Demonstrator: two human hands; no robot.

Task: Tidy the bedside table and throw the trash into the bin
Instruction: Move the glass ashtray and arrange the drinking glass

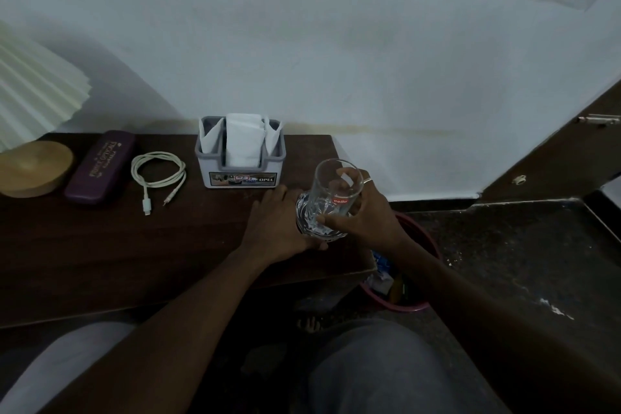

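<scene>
Head view: at the right end of the dark bedside table (100, 245), a person's right hand (368, 215) wraps a clear drinking glass (322, 185), thumb on the near side and fingers curled round the far wall, showing through it. The glass leans slightly, its thick foot low over the top near the right front corner. Whether it touches the wood cannot be told. The left hand (275, 222) lies flat on the top, fingers straight, against the foot of the glass and gripping nothing.

Along the back edge stands a grey tissue holder (240, 175). To its left lie a coiled white cable (158, 175) and a purple case (100, 168), with a wooden lamp base (33, 168) at the left back corner. The pink bin (420, 306) sits on the floor just off the table's right edge, rubbish already in it.

The step looks like placing the glass, not binning it. It would go best stood upright and brought inward toward the tissue holder, away from the edge above the bin. The foot should be seated flat before the fingers let go, with the left hand steadying only the base.
</scene>
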